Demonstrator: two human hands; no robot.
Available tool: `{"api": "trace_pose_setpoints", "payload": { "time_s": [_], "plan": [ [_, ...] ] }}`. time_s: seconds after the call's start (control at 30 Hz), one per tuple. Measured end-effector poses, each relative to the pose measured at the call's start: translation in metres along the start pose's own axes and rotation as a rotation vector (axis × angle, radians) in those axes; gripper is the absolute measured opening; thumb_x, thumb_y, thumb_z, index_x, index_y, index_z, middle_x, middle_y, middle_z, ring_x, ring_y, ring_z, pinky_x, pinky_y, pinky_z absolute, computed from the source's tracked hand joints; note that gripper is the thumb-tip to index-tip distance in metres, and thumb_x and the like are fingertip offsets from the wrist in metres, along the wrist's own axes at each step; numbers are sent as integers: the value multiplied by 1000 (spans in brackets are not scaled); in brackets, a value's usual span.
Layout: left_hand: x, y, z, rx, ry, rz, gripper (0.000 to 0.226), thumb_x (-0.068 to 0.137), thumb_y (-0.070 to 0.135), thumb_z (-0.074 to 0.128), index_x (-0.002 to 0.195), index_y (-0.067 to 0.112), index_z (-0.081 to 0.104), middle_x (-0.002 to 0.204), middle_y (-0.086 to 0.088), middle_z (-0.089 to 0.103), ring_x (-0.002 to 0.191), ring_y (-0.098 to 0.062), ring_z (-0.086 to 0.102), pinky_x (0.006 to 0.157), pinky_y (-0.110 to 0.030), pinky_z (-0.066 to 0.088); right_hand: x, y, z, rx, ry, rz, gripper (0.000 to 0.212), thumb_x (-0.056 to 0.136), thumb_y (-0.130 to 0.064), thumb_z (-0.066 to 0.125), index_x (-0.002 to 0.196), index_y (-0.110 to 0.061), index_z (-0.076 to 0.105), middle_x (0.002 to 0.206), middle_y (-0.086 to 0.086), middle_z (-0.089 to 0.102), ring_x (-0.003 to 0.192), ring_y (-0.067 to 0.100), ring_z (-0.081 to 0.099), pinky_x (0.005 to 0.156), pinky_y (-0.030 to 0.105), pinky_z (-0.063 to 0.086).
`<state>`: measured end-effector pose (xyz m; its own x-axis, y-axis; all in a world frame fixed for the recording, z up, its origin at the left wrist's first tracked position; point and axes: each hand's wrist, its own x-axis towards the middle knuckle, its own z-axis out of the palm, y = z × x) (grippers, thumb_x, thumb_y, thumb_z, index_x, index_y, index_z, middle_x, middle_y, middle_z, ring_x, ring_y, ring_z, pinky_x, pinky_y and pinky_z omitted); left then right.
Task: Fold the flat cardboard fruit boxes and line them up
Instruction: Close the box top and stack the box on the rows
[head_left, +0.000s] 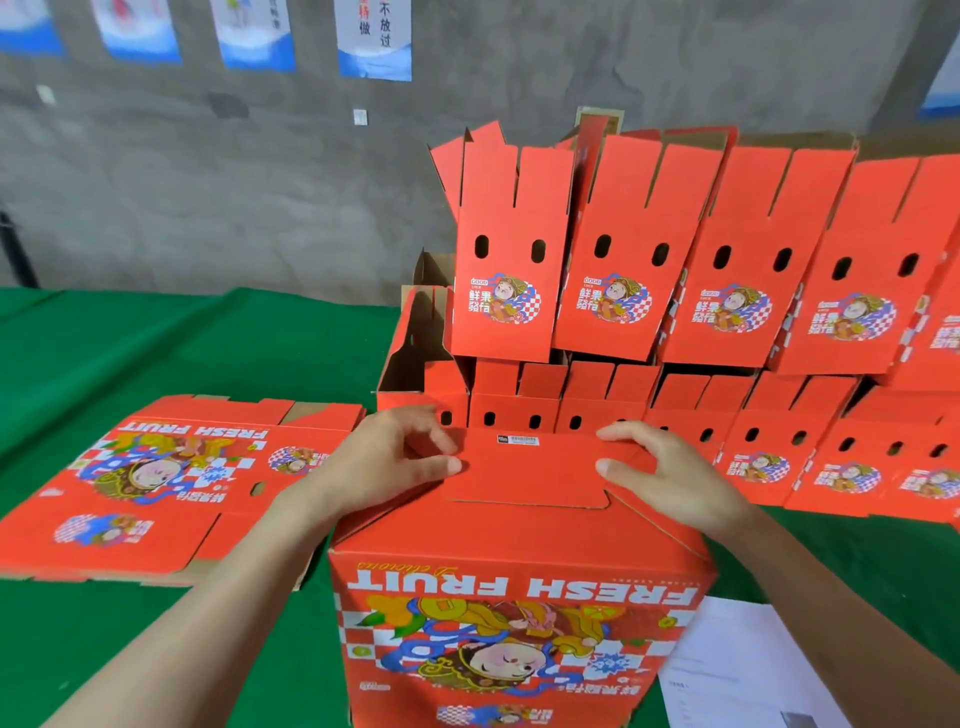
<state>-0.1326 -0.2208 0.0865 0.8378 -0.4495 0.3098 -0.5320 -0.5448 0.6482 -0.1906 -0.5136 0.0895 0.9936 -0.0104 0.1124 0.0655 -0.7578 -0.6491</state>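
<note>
While both of the person's hands sit on its top, the red fruit box (519, 571) stands on the green desk (182, 343) in the lower middle of the frame, its "FRESH FRUIT" print facing this way and upside down. The left grip (400, 457) is curled at the left end of the top, fingers bent over a side flap and thumb lying flat on the top panel, so the flap is pinched between them. The right grip (660, 467) mirrors it at the right end, thumb on the panel and fingers hooked over the far edge. Left of the box lies a stack of flat boxes (171, 483). Behind it, folded boxes (613, 249) stand in two tiers, running off to the right. A sheet of paper (737, 660) lies at the lower right.
</note>
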Motion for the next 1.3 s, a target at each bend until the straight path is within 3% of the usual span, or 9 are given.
{"api": "trace_pose_setpoints", "payload": {
  "time_s": [0.07, 0.13, 0.2, 0.33, 0.7, 1.1, 1.17, 1.23, 1.3],
  "plan": [
    [4, 0, -3, 38, -57, -65, 23, 78, 33, 76, 97, 29, 64, 95, 16, 63, 96, -6, 58, 76, -6, 40, 5, 2, -3, 77, -115, 77, 38, 90, -35, 62, 127, -38, 52, 129, -17, 47, 118, 5, 44, 99, 29, 37],
    [8, -1, -6, 103, -185, -158, 52, 80, 44, 70, 127, 29, 54, 116, 12, 57, 110, -9, 51, 94, -17, 40, 7, 2, -6, 115, -181, 112, 43, 88, -36, 64, 128, -42, 50, 133, -15, 45, 120, 9, 45, 104, 37, 39],
    [14, 1, -7, 178, -281, -241, 68, 79, 53, 67, 138, 28, 44, 130, 7, 49, 124, -15, 44, 106, -32, 35, 10, 1, -7, 78, -219, 114, 48, 85, -37, 66, 129, -44, 48, 136, -16, 42, 115, 5, 46, 100, 33, 38],
    [22, 8, 0, 313, -253, -281, 53, 71, 51, 75, 112, 26, 53, 107, 5, 57, 104, -18, 53, 83, -27, 39, 15, -1, -4, -60, -207, 95, 48, 84, -33, 69, 126, -35, 47, 131, -11, 45, 113, 8, 46, 92, 28, 38],
    [20, 11, 10, 577, -216, -260, 72, 69, 59, 72, 122, 20, 43, 122, -9, 54, 112, -30, 46, 94, -37, 37, 12, -1, 9, -285, -104, 17, 49, 84, -37, 68, 125, -30, 42, 123, -6, 48, 109, 13, 49, 86, 30, 40],
    [15, 12, 3, 373, -251, -324, 61, 75, 57, 68, 122, 24, 47, 117, -4, 52, 117, -25, 42, 101, -41, 38, 3, 0, 5, -262, -188, 30, 65, 90, -52, 53, 147, -36, 26, 145, -4, 31, 132, 17, 36, 100, 29, 32],
    [13, 11, 0, 267, -222, -299, 58, 77, 55, 68, 122, 24, 50, 118, 1, 55, 112, -19, 48, 98, -32, 41, 1, 1, 5, -205, -183, 26, 60, 93, -54, 45, 147, -36, 27, 147, -5, 30, 135, 15, 33, 100, 28, 28],
    [11, 10, -3, 135, -157, -253, 50, 82, 52, 63, 124, 26, 53, 112, 13, 56, 103, -7, 51, 83, -9, 39, 0, 0, 4, -63, -142, 41, 53, 96, -54, 33, 146, -36, 33, 149, -7, 31, 134, 9, 30, 100, 26, 23],
    [9, 8, -4, 2, -60, -247, 36, 87, 46, 60, 120, 31, 57, 102, 20, 55, 94, 0, 53, 69, -2, 37, -2, 0, 4, 112, -98, 57, 50, 99, -52, 25, 143, -34, 40, 149, -10, 34, 126, 0, 29, 101, 24, 20]
  ]
}}
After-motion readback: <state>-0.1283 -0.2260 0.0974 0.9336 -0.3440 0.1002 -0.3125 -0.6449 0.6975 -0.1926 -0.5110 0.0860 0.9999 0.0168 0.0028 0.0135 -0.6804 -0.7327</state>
